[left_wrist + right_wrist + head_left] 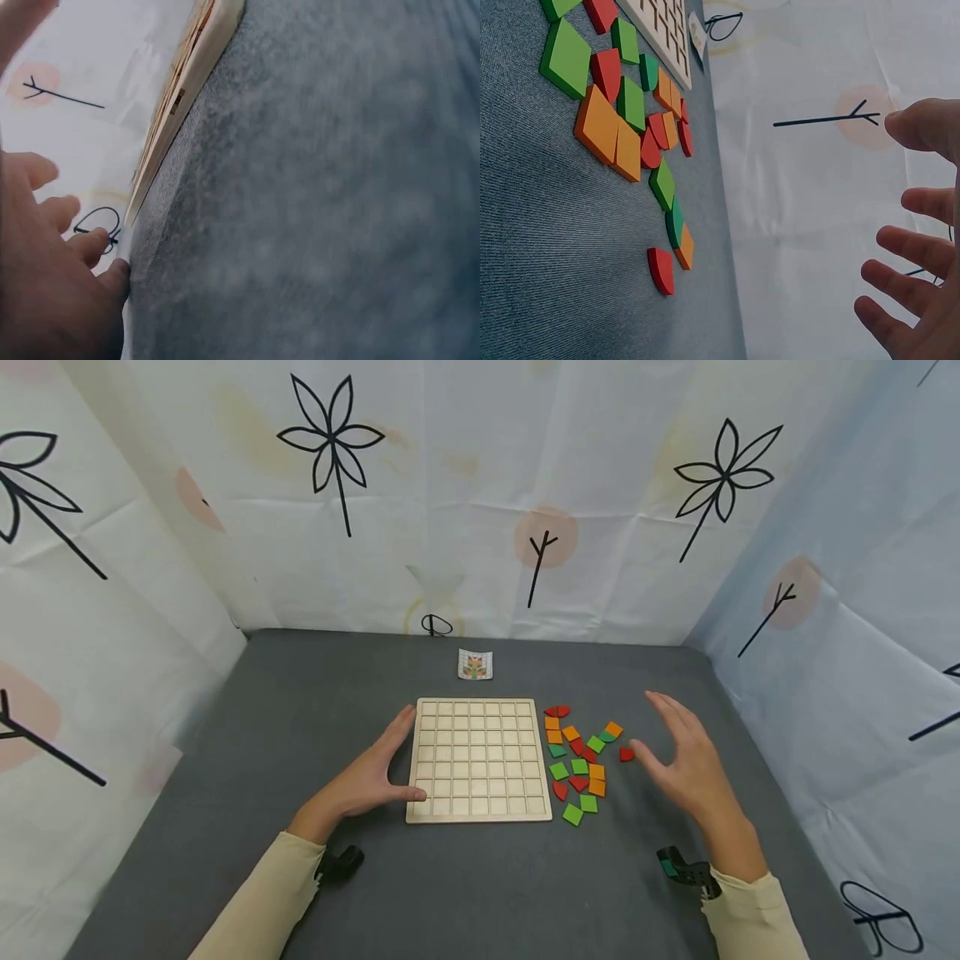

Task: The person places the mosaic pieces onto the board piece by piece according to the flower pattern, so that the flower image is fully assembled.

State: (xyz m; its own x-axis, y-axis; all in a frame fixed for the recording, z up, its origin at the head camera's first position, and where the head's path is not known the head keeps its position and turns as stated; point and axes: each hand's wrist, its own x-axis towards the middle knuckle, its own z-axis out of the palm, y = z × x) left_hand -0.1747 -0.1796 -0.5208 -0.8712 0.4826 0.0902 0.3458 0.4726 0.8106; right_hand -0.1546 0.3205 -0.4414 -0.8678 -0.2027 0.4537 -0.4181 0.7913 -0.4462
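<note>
A pale wooden board (pixel 477 762) with a grid of square cells lies flat on the grey table, its cells bare. My left hand (pixel 366 779) is at the board's left side, fingers extended along it and thumb over the lower left edge; whether it touches is hard to tell. Small flat coloured pieces are scattered right of the board: green squares (pixel 572 814), orange squares (pixel 597 787), red curved pieces (pixel 560 790) and darker green ones (pixel 557 750). My right hand (pixel 686 768) hovers right of them, fingers spread, holding nothing, nearest a lone red piece (pixel 661 271).
Behind the board lies a small card (pixel 475 665) with a coloured pattern on a grid. White cloth walls (pixel 465 485) with printed flowers enclose the grey table (pixel 480 893) at the back and both sides. A dark wrist-camera mount (pixel 686 868) sits on each forearm.
</note>
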